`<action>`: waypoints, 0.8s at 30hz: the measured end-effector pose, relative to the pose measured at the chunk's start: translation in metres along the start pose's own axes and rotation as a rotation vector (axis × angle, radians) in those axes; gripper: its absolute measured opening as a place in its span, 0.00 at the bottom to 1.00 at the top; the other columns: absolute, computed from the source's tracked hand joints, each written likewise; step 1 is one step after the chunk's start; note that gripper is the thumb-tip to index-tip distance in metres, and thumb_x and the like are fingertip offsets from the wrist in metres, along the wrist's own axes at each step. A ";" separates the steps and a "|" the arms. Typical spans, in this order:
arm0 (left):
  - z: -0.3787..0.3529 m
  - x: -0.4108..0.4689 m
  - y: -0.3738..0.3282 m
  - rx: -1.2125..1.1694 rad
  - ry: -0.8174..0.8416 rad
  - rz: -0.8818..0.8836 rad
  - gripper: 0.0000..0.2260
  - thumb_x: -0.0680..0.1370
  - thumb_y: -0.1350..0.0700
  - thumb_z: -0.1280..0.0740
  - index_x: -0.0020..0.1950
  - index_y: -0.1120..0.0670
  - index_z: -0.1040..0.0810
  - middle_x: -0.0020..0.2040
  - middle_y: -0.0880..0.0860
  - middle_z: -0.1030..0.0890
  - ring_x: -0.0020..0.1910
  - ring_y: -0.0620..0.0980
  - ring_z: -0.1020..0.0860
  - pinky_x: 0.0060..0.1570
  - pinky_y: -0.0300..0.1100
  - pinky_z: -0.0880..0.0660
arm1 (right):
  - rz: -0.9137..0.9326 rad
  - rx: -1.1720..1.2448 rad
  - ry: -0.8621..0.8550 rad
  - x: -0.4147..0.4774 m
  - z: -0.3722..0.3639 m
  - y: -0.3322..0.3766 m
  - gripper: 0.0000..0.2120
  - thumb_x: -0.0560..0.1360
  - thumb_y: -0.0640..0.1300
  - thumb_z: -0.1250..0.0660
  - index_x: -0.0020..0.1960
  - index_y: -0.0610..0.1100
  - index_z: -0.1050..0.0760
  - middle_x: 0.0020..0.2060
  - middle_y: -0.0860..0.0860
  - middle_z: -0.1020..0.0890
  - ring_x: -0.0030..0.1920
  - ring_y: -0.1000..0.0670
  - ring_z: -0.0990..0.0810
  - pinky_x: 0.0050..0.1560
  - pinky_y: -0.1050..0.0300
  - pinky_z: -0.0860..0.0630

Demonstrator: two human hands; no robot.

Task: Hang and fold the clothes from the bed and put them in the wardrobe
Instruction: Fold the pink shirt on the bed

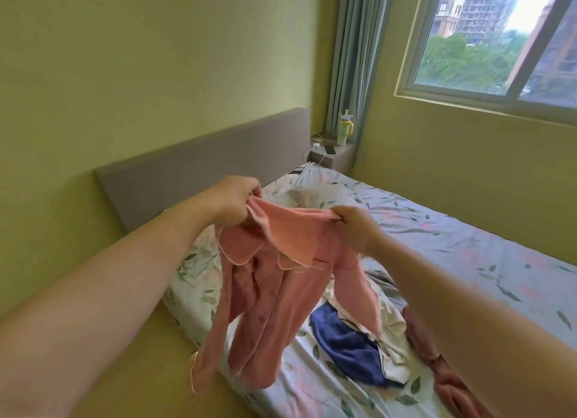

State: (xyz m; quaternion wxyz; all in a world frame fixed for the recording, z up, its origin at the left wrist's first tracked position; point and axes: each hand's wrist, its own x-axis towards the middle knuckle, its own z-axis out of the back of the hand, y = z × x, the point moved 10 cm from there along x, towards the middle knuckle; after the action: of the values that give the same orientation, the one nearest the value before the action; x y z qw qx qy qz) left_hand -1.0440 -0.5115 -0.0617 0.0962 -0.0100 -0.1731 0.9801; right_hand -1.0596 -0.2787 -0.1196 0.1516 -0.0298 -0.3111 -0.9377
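Fingers of the left hand (pixel 235 203) and right hand (pixel 356 227) each pinch the top edge of a pink button-up pyjama shirt (pixel 274 280), so it dangles mid-frame above the leaf-print bed (pixel 468 252), dark blue crumpled garment (pixel 346 355) lying just lower right.

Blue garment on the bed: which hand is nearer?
Right. Both grip the pink shirt: the right hand above the blue garment, the left hand farther, toward the headboard.
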 end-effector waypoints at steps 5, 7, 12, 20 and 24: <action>-0.004 -0.012 0.059 -0.018 -0.142 0.262 0.12 0.75 0.65 0.40 0.48 0.55 0.18 0.49 0.57 0.17 0.49 0.59 0.20 0.43 0.45 0.25 | -0.031 0.110 -0.107 0.008 0.015 -0.001 0.13 0.76 0.33 0.42 0.44 0.48 0.24 0.37 0.54 0.22 0.38 0.52 0.27 0.35 0.60 0.36; -0.018 -0.023 0.087 -0.510 -0.194 0.447 0.12 0.77 0.62 0.40 0.49 0.54 0.17 0.47 0.55 0.17 0.47 0.57 0.20 0.47 0.49 0.20 | -0.091 0.175 -0.159 0.011 0.018 -0.004 0.10 0.78 0.38 0.41 0.51 0.50 0.25 0.39 0.54 0.22 0.38 0.53 0.26 0.34 0.57 0.35; -0.070 -0.049 0.101 -1.180 -0.156 0.687 0.17 0.84 0.41 0.44 0.50 0.50 0.22 0.41 0.53 0.21 0.44 0.53 0.20 0.39 0.51 0.16 | -0.065 0.128 -0.177 0.019 0.019 0.003 0.05 0.78 0.45 0.39 0.48 0.55 0.31 0.37 0.55 0.21 0.35 0.55 0.26 0.31 0.57 0.38; -0.060 -0.046 0.061 -0.437 0.078 0.010 0.19 0.69 0.38 0.23 0.58 0.36 0.22 0.56 0.41 0.18 0.54 0.41 0.18 0.52 0.42 0.20 | -0.030 -0.223 -0.227 0.009 0.026 -0.001 0.12 0.79 0.48 0.41 0.37 0.49 0.36 0.35 0.52 0.27 0.37 0.45 0.28 0.33 0.53 0.38; -0.059 -0.058 0.057 0.046 0.006 -0.085 0.17 0.74 0.55 0.32 0.62 0.44 0.27 0.57 0.46 0.24 0.53 0.49 0.22 0.53 0.51 0.22 | -0.023 -0.492 -0.240 -0.023 0.028 -0.002 0.08 0.81 0.47 0.42 0.42 0.50 0.34 0.41 0.47 0.22 0.38 0.45 0.29 0.36 0.53 0.36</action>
State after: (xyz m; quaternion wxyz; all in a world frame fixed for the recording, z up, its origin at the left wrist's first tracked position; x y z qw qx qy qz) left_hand -0.9944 -0.5552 -0.1378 0.1384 -0.0032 -0.1506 0.9788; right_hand -1.0391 -0.2547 -0.1012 0.0913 -0.1730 -0.0901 -0.9765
